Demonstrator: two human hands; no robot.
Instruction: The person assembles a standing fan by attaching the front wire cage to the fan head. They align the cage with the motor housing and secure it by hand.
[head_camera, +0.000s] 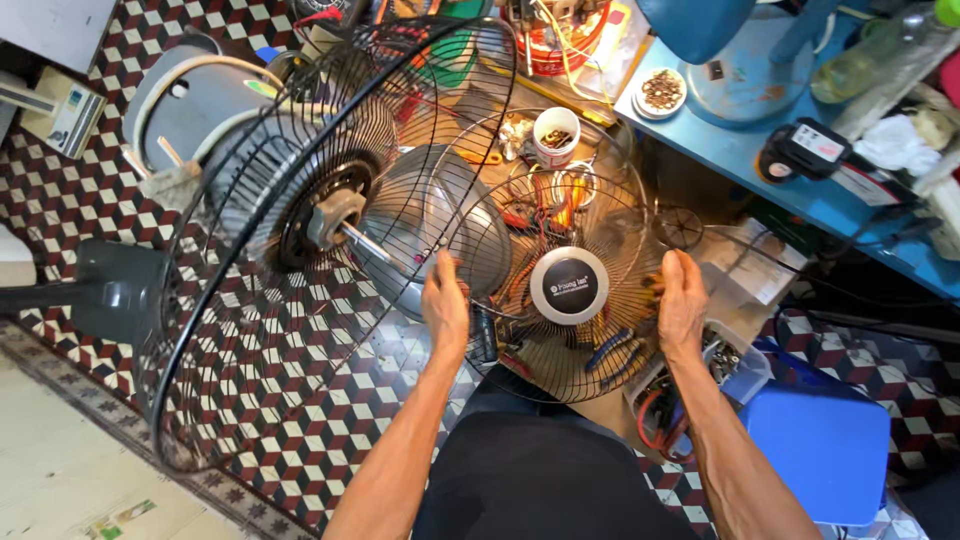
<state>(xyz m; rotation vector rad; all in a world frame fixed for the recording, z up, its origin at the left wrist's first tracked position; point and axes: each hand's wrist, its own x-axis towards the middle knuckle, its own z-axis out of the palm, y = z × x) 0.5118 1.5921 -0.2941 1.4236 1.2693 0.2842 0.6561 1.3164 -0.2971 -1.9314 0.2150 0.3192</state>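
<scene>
Both my hands hold a round black wire fan grille (520, 350) with a grey round centre cap (569, 285), upright in front of me. My left hand (445, 300) grips its left rim and my right hand (681, 300) grips its right rim. To the left a fan lies tilted, its large rear wire guard (230, 260) facing me, with the motor hub and bare shaft (340, 218) at its middle. A grey fan blade (440, 210) sits between the guard and the held grille.
A dark fan base (110, 290) rests on the checkered tile floor. Behind the grille are tangled wires and tools, a white cup (556, 135), and a blue bench (760, 130) with a small dish. A blue plastic box (820, 450) stands at my right.
</scene>
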